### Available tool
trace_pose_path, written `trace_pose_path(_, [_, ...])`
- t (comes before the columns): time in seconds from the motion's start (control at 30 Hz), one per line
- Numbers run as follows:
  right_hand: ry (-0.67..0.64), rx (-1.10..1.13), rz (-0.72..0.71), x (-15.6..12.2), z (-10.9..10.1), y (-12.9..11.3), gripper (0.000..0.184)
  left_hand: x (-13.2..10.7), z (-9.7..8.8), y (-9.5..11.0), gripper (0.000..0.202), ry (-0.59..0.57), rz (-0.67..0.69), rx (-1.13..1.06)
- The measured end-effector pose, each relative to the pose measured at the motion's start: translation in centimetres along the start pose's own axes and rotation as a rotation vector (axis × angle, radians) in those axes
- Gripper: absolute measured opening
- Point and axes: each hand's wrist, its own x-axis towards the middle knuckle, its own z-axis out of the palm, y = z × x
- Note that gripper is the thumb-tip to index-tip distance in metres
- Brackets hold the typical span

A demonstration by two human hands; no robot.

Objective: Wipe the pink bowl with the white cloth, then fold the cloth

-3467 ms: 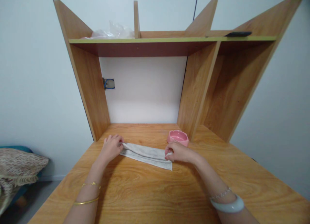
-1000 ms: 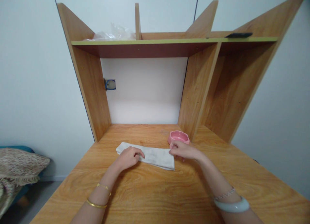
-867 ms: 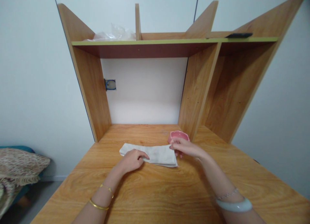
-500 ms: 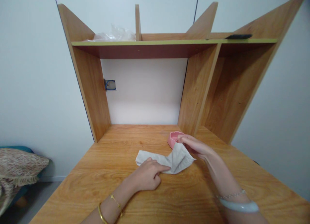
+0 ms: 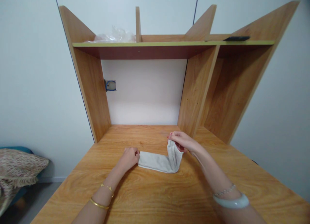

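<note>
A folded off-white cloth lies across the middle of the wooden desk. My left hand is closed on the cloth's left end and holds it against the desk. My right hand pinches the right end and has lifted it, so that end hangs down in a fold. A pink bowl sits behind my right hand and is almost wholly hidden by it.
The desk has a wooden hutch with upright dividers close behind the cloth. On its top shelf lie a clear plastic bag and a flat dark object. A patterned blanket lies at the far left, below desk level.
My right hand has raised the cloth's right end higher and covers the pink bowl. My left hand slid left from the cloth's middle to its left end, and the cloth lies straighter.
</note>
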Motion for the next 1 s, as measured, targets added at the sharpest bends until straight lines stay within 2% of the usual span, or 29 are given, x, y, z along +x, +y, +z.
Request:
trace_pose_path(0.07, [-0.028,-0.017,-0.027,0.7,1.2,-0.8,0.028,-0.1,0.3,0.4,0.02,-0.022,0.032,0.009])
trace_pose_path(0.17, [-0.135,-0.088,-0.101,2.1,3.7,-1.5,0.027,-0.1,0.6,0.5,0.019,-0.025,0.071,0.032])
trace_pose_path(0.33, [-0.219,-0.344,-0.058,3.8,8.5,-1.5,0.026,-0.1,0.7,0.2,0.019,-0.038,0.14,0.023])
trace_pose_path(0.43, [-0.194,-0.518,-0.044,3.8,10.5,-1.3,0.024,0.0,0.7,-0.1,0.025,-0.013,0.094,0.074])
trace_pose_path(0.5, [-0.175,-0.582,-0.051,3.5,11.0,-1.3,0.027,0.1,0.6,-0.3,0.028,0.023,0.027,0.113])
trace_pose_path(0.57, [-0.148,-0.622,-0.066,3.1,10.8,-1.4,0.029,0.2,0.4,-0.4,0.03,0.048,-0.022,0.131])
trace_pose_path(0.63, [-0.066,-0.675,-0.092,2.4,9.8,-1.6,0.029,0.3,0.2,-0.5,0.03,0.068,-0.054,0.138])
trace_pose_path(0.7, [0.059,-0.755,-0.118,1.7,8.2,-1.6,0.03,0.3,0.0,-0.4,0.03,0.082,-0.068,0.138])
trace_pose_path(0.77, [0.112,-0.85,-0.104,0.9,6.3,-1.2,0.032,0.3,-0.1,-0.2,0.029,0.094,-0.069,0.131])
trace_pose_path(0.9, [0.052,-0.997,0.009,0.0,2.9,0.8,0.032,0.4,-0.1,0.1,0.028,0.114,-0.062,0.085])
trace_pose_path(1.0, [-0.183,-0.757,0.068,0.0,2.0,2.9,0.038,0.4,-0.1,0.2,0.027,0.111,-0.05,0.066])
